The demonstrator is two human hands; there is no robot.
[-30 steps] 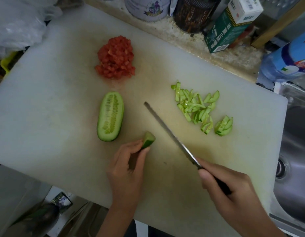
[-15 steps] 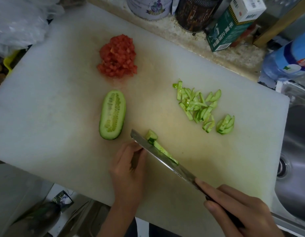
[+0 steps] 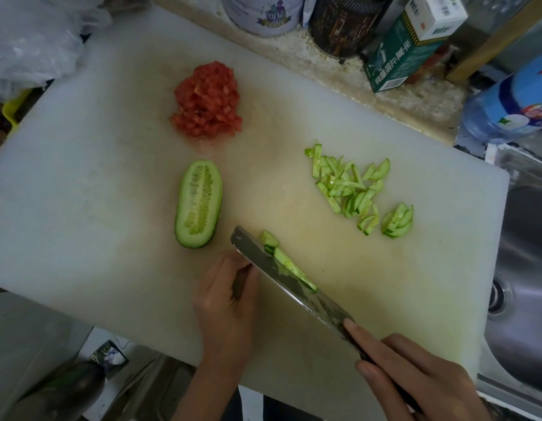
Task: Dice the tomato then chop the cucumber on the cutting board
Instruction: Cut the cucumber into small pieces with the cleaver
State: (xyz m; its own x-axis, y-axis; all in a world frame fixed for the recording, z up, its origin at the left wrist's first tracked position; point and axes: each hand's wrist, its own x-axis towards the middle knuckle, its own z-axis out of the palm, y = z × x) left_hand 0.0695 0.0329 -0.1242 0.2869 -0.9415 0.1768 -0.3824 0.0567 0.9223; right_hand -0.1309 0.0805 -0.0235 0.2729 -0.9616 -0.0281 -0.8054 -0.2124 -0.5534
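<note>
The right hand (image 3: 415, 379) grips the dark steel knife (image 3: 282, 275), the left hand (image 3: 230, 299) curls beside it with its hold hidden, and the green cucumber strip (image 3: 289, 265) against the blade on the white plastic cutting board (image 3: 96, 192) looks wet and slippery, best pinned by its skin.

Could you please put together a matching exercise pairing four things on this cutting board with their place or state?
Things: 1 diced tomato; 2 cucumber half; 3 cucumber slices; 4 knife.
States: A held by the right hand; B cut face up, left of the blade tip; C red heap at the far side of the board; D scattered green toward the sink.
Pairs: 1-C; 2-B; 3-D; 4-A.
</note>
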